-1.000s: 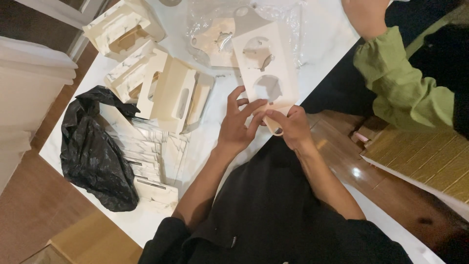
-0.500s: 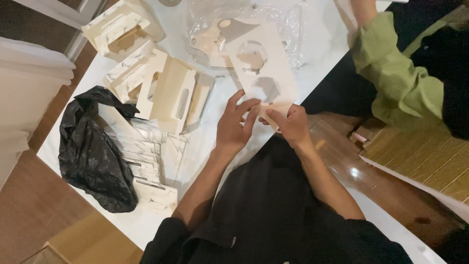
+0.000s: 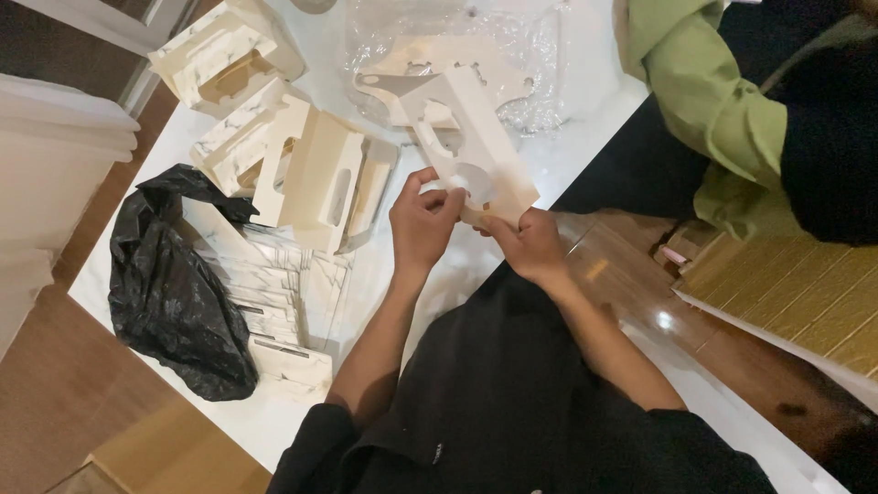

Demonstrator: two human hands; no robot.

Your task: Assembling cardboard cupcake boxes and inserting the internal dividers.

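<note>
Both hands, left hand (image 3: 422, 220) and right hand (image 3: 529, 242), are pinching the near edge of a cream cut-out panel (image 3: 476, 155) tilting over the white desk (image 3: 567, 155). Thin tabs could be snapping if twisted. Clear plastic bag (image 3: 521, 46) is holding similar flat panels; black bag (image 3: 174, 293) contents hidden.

The flat cut-out board (image 3: 476, 151) I hold is plain cream. My crumpled plastic bag (image 3: 174, 293) is glossy black. The stacked panels (image 3: 274, 284) are white, veined grey like marble.

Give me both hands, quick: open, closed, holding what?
Left hand: closed, pinching the near edge of the cream cut-out panel.
Right hand: closed on the same panel's near edge.
</note>
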